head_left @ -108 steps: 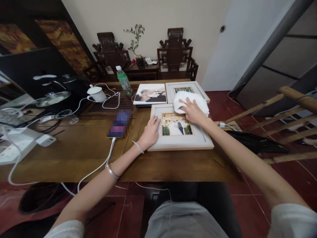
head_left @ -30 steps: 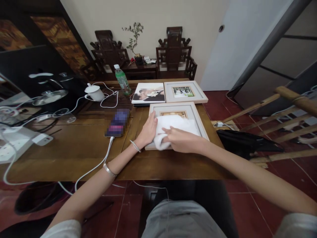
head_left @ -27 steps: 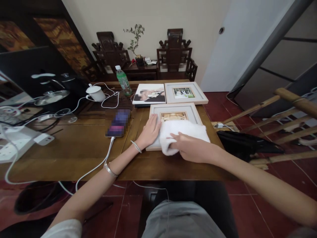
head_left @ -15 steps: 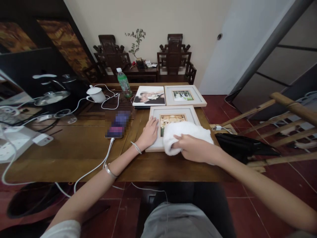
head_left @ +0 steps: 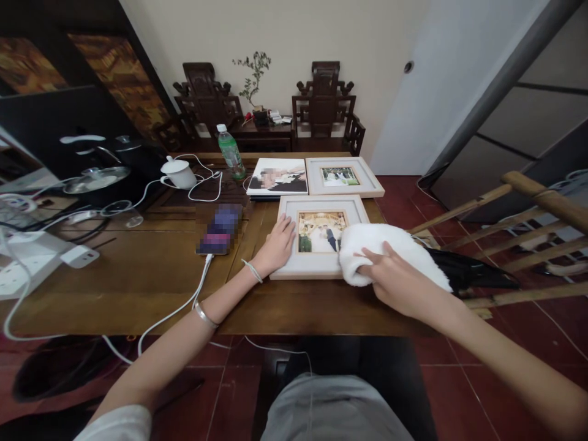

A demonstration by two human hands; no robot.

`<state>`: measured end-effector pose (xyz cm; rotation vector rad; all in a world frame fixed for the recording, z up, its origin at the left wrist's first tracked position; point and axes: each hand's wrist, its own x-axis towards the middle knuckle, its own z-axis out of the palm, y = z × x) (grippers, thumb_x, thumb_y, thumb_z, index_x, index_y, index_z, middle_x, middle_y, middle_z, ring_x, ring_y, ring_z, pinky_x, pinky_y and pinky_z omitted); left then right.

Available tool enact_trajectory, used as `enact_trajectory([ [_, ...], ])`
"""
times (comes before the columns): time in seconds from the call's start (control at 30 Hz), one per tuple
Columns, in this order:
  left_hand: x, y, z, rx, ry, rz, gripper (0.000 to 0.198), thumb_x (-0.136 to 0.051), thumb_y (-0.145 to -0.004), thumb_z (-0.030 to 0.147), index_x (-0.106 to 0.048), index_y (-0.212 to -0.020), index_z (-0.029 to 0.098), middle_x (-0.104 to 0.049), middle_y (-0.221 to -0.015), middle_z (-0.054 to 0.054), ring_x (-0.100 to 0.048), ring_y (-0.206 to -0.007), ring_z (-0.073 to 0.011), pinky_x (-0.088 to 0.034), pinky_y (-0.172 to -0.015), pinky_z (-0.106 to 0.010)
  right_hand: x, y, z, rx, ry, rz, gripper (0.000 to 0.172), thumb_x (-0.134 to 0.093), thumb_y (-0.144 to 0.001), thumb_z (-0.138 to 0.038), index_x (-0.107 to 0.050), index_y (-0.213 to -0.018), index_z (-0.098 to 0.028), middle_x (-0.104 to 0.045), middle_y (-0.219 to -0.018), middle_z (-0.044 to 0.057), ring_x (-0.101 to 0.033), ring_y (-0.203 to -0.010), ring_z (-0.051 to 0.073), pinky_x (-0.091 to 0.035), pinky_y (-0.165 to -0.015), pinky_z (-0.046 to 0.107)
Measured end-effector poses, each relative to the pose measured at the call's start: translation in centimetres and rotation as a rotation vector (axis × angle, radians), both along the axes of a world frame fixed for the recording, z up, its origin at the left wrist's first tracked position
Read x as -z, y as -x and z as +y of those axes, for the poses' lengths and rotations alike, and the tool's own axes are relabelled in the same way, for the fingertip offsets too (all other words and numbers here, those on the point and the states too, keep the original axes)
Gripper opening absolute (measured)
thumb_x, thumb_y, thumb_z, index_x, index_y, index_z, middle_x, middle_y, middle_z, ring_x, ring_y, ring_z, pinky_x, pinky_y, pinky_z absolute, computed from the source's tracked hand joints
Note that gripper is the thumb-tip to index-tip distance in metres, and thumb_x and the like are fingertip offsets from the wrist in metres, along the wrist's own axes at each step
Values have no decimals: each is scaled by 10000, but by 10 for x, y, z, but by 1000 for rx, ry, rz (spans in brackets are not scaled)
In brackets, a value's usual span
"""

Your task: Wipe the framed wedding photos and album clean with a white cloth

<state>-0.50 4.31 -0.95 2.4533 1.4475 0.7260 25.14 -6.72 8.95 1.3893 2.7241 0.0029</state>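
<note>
A pale wooden picture frame (head_left: 316, 264) with a wedding photo lies flat on the wooden table (head_left: 138, 288) in front of me. My left hand (head_left: 277, 246) rests flat on the frame's left border, fingers spread. My right hand (head_left: 395, 283) presses a folded white cloth (head_left: 390, 248) against the frame's lower right corner, fingers closed over the cloth. The cloth covers that corner and hangs past the table's right edge.
Behind the frame lie a second framed photo (head_left: 343, 176) and an unframed print (head_left: 278, 177). A phone (head_left: 219, 229) on a white cable, a green bottle (head_left: 230, 153), a white teapot (head_left: 178, 174) and a power strip (head_left: 32, 260) sit to the left. Bamboo poles (head_left: 528, 245) stand right.
My right hand has swept the cloth from the frame's top right down across the glass and out to its lower right corner, uncovering the photo. My left hand has stayed on the frame's left border.
</note>
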Motion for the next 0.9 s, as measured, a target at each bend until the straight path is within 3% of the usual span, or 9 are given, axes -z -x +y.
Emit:
enact_trajectory([
  [0.13,0,0,0,5,-9,27,420,-268,-971,284,-474,-1282,91,-384,-1444,-181,-207,-1412,-277,-317,-1084,-535,11,-13,19,24,-69,-39,408,-395,-678,9,-672,-958,-98,-572,-1248,229,-460,-1249,307,-262,-1038,564],
  [0.3,-1,0,0,13,-2,35,432,-258,-975,300,-474,-1282,84,-382,-1445,-183,-202,-1413,-279,-319,-1083,-533,29,-14,89,33,-202,-42,440,-407,-710,-20,-639,-1079,-77,-515,-1328,211,-403,-1280,322,-262,-1030,561],
  [0.4,-1,0,-1,9,-2,19,427,-266,-975,303,-480,-1276,89,-389,-1439,-185,-213,-1410,-281,-321,-1080,-539,29,-3,134,94,-254,-15,470,-395,-713,1,-613,-1125,-61,-438,-1397,214,-350,-1308,331,-284,-1011,566],
  [0.5,-2,0,-1,7,-5,-7,419,-276,-974,305,-493,-1269,100,-400,-1433,-179,-221,-1407,-282,-317,-1081,-544,27,28,160,63,-312,52,518,-392,-710,27,-576,-1186,-63,-321,-1480,188,-240,-1363,342,-260,-1023,588],
  [0.6,-3,0,-1,14,-10,-36,409,-290,-971,294,-495,-1273,109,-408,-1428,-166,-223,-1407,-280,-313,-1089,-532,29,69,165,-110,-258,79,524,-403,-723,32,-569,-1199,-109,-309,-1498,140,-208,-1382,310,-197,-1050,610],
  [0.7,-5,-1,-1,22,-3,-60,398,-307,-965,273,-494,-1281,118,-414,-1425,-150,-247,-1399,-272,-311,-1101,-504,35,94,161,-188,-174,67,491,-421,-758,8,-563,-1208,-129,-390,-1451,150,-287,-1346,295,-217,-1038,600],
  [0.8,-4,-1,-1,1,6,-77,389,-313,-964,272,-507,-1267,125,-429,-1417,-144,-260,-1395,-270,-305,-1102,-511,36,89,160,-128,-166,40,431,-422,-770,-4,-611,-1136,-133,-466,-1379,175,-409,-1263,290,-243,-1029,554],
  [0.9,-2,-1,-1,-19,16,-80,395,-309,-966,291,-519,-1247,111,-435,-1414,-155,-262,-1394,-271,-308,-1097,-522,27,59,161,-19,-155,-20,399,-429,-753,-6,-657,-1054,-138,-563,-1256,187,-535,-1120,293,-251,-1010,541],
])
